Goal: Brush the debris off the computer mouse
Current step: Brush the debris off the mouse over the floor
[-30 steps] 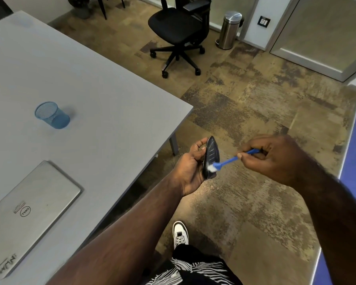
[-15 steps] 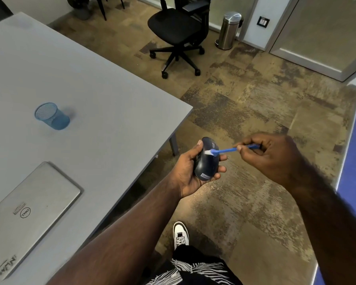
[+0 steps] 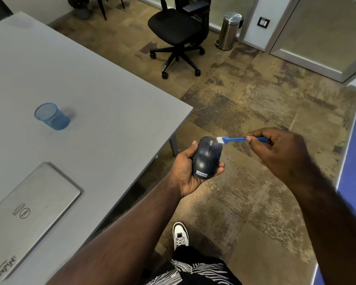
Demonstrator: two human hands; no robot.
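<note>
Brushing the mouse's front edge, beyond the tabletop's corner

The left hand [image 3: 188,171] cups one Lenovo mouse [image 3: 207,158] over the floor; the right hand [image 3: 279,150] pinches one blue brush [image 3: 234,139], bristles touching its front right. Best flick outward, away from the scroll wheel.

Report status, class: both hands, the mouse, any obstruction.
Left hand cradles the mouse, top up. Right hand pinches the blue brush, bristles at the mouse's front right edge. Nothing in the way.
</note>
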